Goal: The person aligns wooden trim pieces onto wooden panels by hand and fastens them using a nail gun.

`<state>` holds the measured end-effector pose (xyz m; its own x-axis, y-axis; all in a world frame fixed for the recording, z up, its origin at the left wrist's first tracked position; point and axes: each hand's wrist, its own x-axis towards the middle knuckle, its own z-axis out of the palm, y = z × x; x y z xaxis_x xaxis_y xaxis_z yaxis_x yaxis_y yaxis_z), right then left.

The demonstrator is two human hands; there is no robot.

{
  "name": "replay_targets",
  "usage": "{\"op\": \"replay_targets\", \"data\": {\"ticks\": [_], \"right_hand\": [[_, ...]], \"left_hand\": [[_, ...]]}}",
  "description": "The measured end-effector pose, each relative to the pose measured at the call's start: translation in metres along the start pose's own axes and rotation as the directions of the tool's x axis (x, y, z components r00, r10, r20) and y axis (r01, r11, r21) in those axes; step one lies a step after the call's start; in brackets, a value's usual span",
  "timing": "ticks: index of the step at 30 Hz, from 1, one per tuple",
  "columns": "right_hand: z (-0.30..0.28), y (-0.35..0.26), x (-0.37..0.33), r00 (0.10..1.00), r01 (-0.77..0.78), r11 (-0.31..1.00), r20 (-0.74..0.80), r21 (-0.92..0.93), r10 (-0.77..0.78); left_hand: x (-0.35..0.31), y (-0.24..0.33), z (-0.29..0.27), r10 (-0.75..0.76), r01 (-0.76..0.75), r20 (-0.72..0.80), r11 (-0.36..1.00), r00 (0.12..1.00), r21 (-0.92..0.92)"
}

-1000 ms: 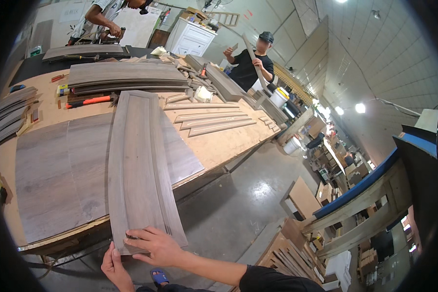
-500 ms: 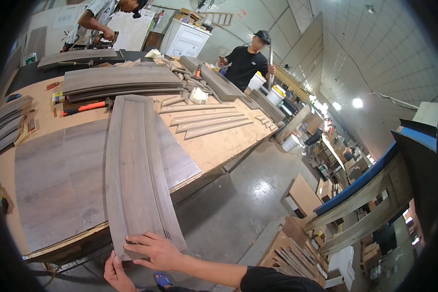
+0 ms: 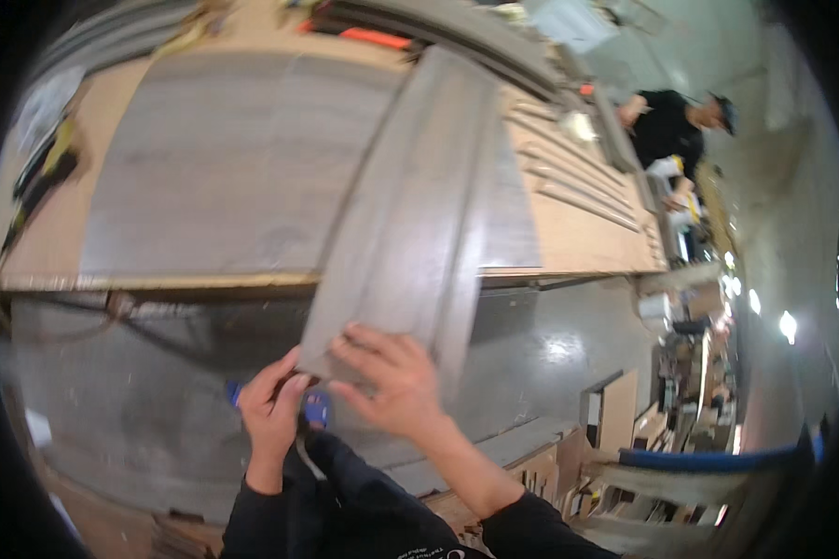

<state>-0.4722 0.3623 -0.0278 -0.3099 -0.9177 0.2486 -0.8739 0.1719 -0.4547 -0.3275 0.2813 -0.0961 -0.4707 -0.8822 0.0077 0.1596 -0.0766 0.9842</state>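
Observation:
A long grey-brown wooden cabinet door panel (image 3: 410, 205) with a raised frame lies slantwise over the workbench (image 3: 592, 242), its near end jutting past the bench edge toward me. At that end's left corner my left hand (image 3: 272, 401) is closed, fingertips and thumb pinching the edge. My right hand (image 3: 391, 377) rests on the panel's top face near the same end, fingers spread. Beneath the panel a large flat grey board (image 3: 233, 168) covers much of the bench. Motion blur softens the panel's surface detail.
Thin moulding strips (image 3: 578, 182) lie to the panel's right. Behind it are stacked panels (image 3: 494, 56) and an orange-handled tool (image 3: 375, 38). A yellow-and-black tool (image 3: 51, 172) sits at far left. Another person (image 3: 667, 130) stands beyond the bench. A blue-padded wooden frame (image 3: 708, 460) is lower right.
My view has swung downward and to the left, so the bench and panel appear higher and farther right. Both hands keep their places at the panel's near end.

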Motion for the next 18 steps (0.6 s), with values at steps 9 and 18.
{"op": "replay_targets", "data": {"ticks": [9,18], "right_hand": [[0.016,-0.001,0.004,0.998,0.007,1.000,0.057,0.005,-0.008],[0.011,0.005,-0.001,0.999,-0.029,0.997,0.027,0.066,0.027]], "left_hand": [[0.001,-0.012,-0.018,0.047,-0.047,0.026,0.999,0.999,0.007],[-0.001,-0.002,-0.004,-0.078,0.081,-0.038,0.995,0.996,0.066]]}}
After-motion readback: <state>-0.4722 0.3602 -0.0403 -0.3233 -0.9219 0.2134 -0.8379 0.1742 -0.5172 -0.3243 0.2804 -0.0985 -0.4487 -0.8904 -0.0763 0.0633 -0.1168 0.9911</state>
